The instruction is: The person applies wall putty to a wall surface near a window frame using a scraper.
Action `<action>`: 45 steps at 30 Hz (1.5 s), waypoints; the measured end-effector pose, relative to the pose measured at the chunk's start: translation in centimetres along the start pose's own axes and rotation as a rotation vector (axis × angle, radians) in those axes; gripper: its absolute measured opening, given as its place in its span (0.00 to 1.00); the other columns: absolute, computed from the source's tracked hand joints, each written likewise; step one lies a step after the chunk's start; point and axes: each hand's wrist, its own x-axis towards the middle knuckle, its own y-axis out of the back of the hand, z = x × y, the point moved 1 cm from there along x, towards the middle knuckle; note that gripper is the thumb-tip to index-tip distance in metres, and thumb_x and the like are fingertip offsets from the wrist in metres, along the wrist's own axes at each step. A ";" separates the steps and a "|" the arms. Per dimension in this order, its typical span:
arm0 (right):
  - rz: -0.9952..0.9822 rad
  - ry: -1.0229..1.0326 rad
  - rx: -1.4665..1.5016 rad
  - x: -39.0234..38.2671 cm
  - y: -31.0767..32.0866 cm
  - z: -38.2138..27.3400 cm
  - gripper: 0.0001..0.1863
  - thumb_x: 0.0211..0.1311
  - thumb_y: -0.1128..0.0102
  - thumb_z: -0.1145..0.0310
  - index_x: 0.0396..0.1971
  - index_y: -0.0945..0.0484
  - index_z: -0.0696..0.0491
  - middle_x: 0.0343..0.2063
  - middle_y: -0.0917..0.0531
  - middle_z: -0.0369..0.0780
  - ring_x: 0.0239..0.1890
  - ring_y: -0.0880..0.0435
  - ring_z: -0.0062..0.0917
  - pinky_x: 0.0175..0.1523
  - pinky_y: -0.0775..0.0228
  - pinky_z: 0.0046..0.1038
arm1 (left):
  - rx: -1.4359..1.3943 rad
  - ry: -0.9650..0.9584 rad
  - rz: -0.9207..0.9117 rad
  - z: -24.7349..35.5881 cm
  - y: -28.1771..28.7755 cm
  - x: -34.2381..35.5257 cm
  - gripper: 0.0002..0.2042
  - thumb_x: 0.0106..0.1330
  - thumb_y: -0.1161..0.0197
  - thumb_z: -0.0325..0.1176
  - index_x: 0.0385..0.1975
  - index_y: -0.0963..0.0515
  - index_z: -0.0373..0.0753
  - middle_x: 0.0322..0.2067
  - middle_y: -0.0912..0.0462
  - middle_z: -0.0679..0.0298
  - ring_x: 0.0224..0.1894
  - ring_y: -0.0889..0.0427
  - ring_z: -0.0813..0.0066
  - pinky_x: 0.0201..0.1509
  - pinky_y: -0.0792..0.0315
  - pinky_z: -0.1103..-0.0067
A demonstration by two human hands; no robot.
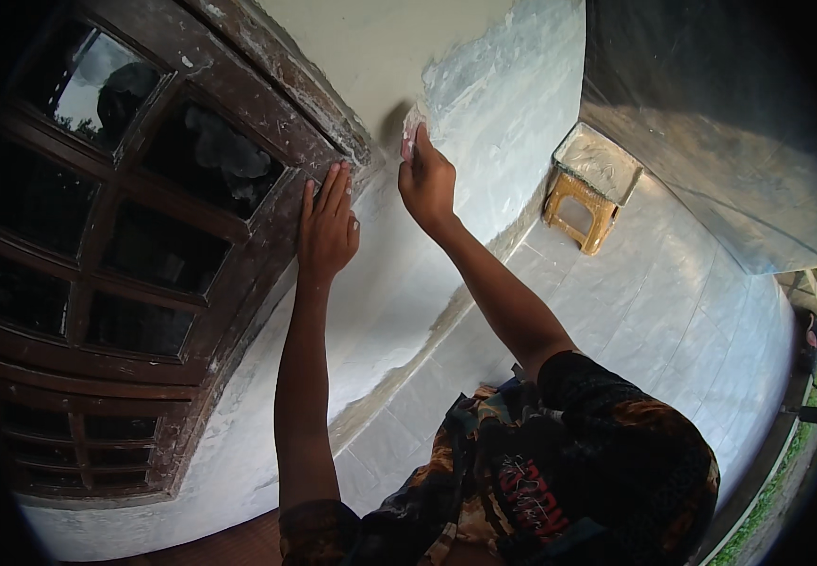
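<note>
My left hand (330, 226) lies flat with its fingers stretched against the edge of the brown wooden window frame (272, 222), close to the wall corner. Nothing is held in it. To its right, my right hand (430, 184) grips a small flat pinkish piece (412, 134) smeared with white and presses it to the wall (488, 104). My fingers cover most of this piece, so its exact kind is not visible. Around it, the wall is cream-coloured above and coated in patchy whitish-grey filler to the right.
A shallow tray (599, 162) with pale paste inside stands on a yellow-brown plastic stool (580, 212) at the wall's foot. Grey floor tiles (658, 274) run below. A dark grey wall (701, 123) rises on the right. Glass panes (168, 247) fill the window on the left.
</note>
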 end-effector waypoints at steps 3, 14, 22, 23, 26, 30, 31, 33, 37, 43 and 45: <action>-0.001 -0.010 -0.083 1.6 -1.3 2.0 0.31 0.53 0.42 0.79 0.60 0.35 0.67 0.26 0.20 0.51 0.30 0.20 0.45 0.35 0.27 0.41 | -0.019 -0.009 0.018 0.1 -0.3 0.2 0.26 0.62 0.56 0.27 0.63 0.35 0.27 0.70 0.40 0.56 0.75 0.48 0.64 0.76 0.58 0.55; -0.038 -0.036 0.073 -4.5 -0.6 -1.6 0.29 0.51 0.43 0.80 0.58 0.29 0.64 0.22 0.21 0.51 0.23 0.19 0.42 0.31 0.26 0.32 | -0.060 -0.031 0.021 -1.9 0.9 -2.6 0.25 0.61 0.53 0.25 0.60 0.32 0.25 0.69 0.38 0.55 0.74 0.46 0.63 0.76 0.56 0.56; -0.033 -0.050 -0.125 -4.5 -5.2 -0.2 0.31 0.55 0.42 0.77 0.60 0.35 0.66 0.28 0.20 0.53 0.30 0.19 0.48 0.36 0.26 0.44 | -0.072 -0.058 0.072 -1.8 0.8 -2.2 0.26 0.60 0.53 0.26 0.61 0.32 0.26 0.68 0.37 0.54 0.73 0.44 0.62 0.75 0.55 0.55; -0.094 -0.073 -0.115 -6.2 -5.4 -0.9 0.31 0.55 0.42 0.77 0.61 0.36 0.66 0.27 0.20 0.53 0.31 0.19 0.47 0.37 0.25 0.44 | -0.099 -0.051 0.089 -2.0 0.8 -2.5 0.26 0.60 0.53 0.26 0.60 0.31 0.26 0.68 0.36 0.54 0.73 0.44 0.61 0.75 0.54 0.55; -0.190 -0.075 -0.073 -9.3 -4.6 -2.5 0.31 0.54 0.42 0.77 0.61 0.36 0.66 0.27 0.20 0.53 0.30 0.18 0.47 0.36 0.25 0.43 | -0.151 -0.038 0.117 -2.3 0.6 -3.1 0.26 0.60 0.54 0.26 0.60 0.31 0.26 0.68 0.36 0.53 0.73 0.43 0.60 0.75 0.54 0.55; -0.010 -0.091 0.055 -5.4 -2.3 -2.6 0.31 0.51 0.44 0.81 0.59 0.33 0.67 0.25 0.19 0.52 0.29 0.18 0.47 0.35 0.25 0.38 | -0.148 -0.040 0.137 -2.3 1.0 -2.9 0.26 0.60 0.54 0.26 0.60 0.31 0.26 0.67 0.36 0.52 0.73 0.43 0.59 0.75 0.54 0.55; 0.022 -0.152 0.049 -3.8 -2.2 -2.2 0.30 0.50 0.45 0.83 0.59 0.32 0.66 0.26 0.19 0.52 0.29 0.17 0.47 0.36 0.24 0.34 | -0.149 -0.042 0.141 -2.2 0.9 -2.8 0.26 0.60 0.54 0.26 0.60 0.31 0.26 0.67 0.36 0.52 0.73 0.43 0.59 0.75 0.54 0.55; 0.011 -0.136 -0.031 -2.2 -2.6 -1.7 0.29 0.50 0.46 0.83 0.57 0.31 0.67 0.26 0.19 0.53 0.29 0.18 0.48 0.36 0.24 0.36 | -0.155 -0.050 0.143 -1.9 0.6 -2.3 0.26 0.60 0.55 0.26 0.60 0.31 0.26 0.67 0.35 0.52 0.73 0.42 0.59 0.75 0.54 0.56; -0.132 -0.114 -0.104 -6.9 -4.5 -2.6 0.29 0.51 0.43 0.79 0.57 0.32 0.66 0.25 0.19 0.55 0.30 0.18 0.48 0.38 0.25 0.43 | -0.156 -0.037 0.131 -2.3 0.8 -2.7 0.26 0.59 0.54 0.26 0.60 0.31 0.26 0.67 0.35 0.52 0.73 0.42 0.59 0.75 0.54 0.56; -0.067 -0.237 0.023 -3.7 0.3 -2.6 0.29 0.48 0.43 0.80 0.57 0.28 0.65 0.24 0.19 0.52 0.26 0.16 0.44 0.33 0.25 0.33 | -0.146 -0.023 0.119 -2.1 0.7 -3.1 0.26 0.59 0.54 0.26 0.60 0.32 0.26 0.67 0.35 0.52 0.73 0.43 0.60 0.75 0.55 0.56; 0.055 -0.198 0.008 0.1 0.4 -0.1 0.29 0.49 0.44 0.79 0.56 0.28 0.65 0.24 0.18 0.51 0.25 0.17 0.44 0.33 0.25 0.36 | -0.120 -0.032 0.122 -2.0 0.8 -2.4 0.26 0.59 0.54 0.26 0.60 0.32 0.26 0.67 0.35 0.52 0.73 0.43 0.60 0.76 0.56 0.56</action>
